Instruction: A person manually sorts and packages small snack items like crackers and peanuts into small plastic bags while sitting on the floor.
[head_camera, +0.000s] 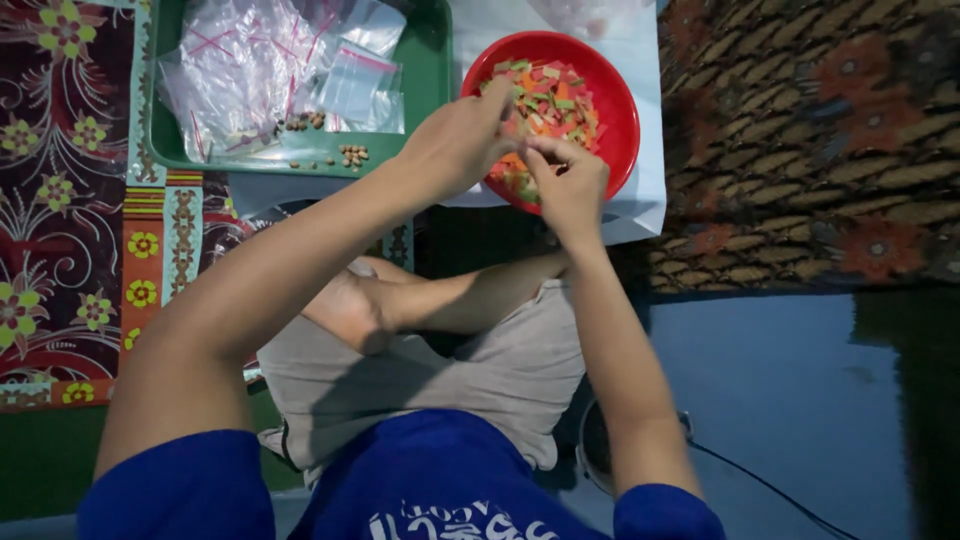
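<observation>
I see both hands meeting over the near rim of a red bowl (618, 100), which stands on a white sheet (640, 205) laid on the floor ahead of my crossed legs. My left hand (462, 140) reaches in from the left, fingers curled and bunched at the tips over the bowl's near-left part; I cannot tell what they pinch. My right hand (572, 190) sits just nearer me at the bowl's near edge, fingers drawn together, thumb toward the left hand's fingertips; whether anything is between them is hidden. The two hands touch or nearly touch.

The bowl is filled with small cut pieces (560, 100) in orange, green, pink and cream, heaped across its middle. It takes up most of the sheet's width, its right rim near the sheet's right edge, with a narrow white strip left at the near-right corner.

To the left, just beside the sheet, lies a green tray (430, 80). A pile of small clear plastic bags (270, 60) with red strips covers its far part; a few small brown pellets (352, 154) lie loose along its near edge. Left of the tray a patterned floral mat (60, 200) runs to the frame edge. Right of the sheet a brown woven rug (810, 140) spreads wide, and nearer me on the right is blue floor (780, 400) with a thin black cable (770, 488) across it.
</observation>
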